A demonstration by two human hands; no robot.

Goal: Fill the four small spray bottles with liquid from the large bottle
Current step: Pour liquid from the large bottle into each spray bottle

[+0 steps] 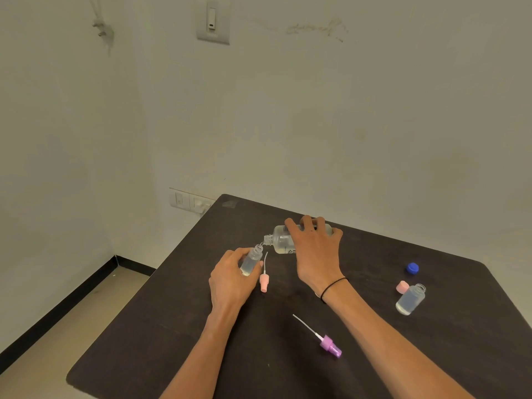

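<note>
My right hand grips the large clear bottle from above and tips it on its side, its open neck pointing left and down. Just under that neck is the open mouth of a small clear spray bottle, which my left hand holds tilted above the dark table. Liquid shows in the lower part of the small bottle. A second small bottle, uncapped and holding liquid, stands at the right.
A pink spray head with its tube lies beside my left hand. A purple spray head lies near the front. A pink cap and a blue cap sit at the right.
</note>
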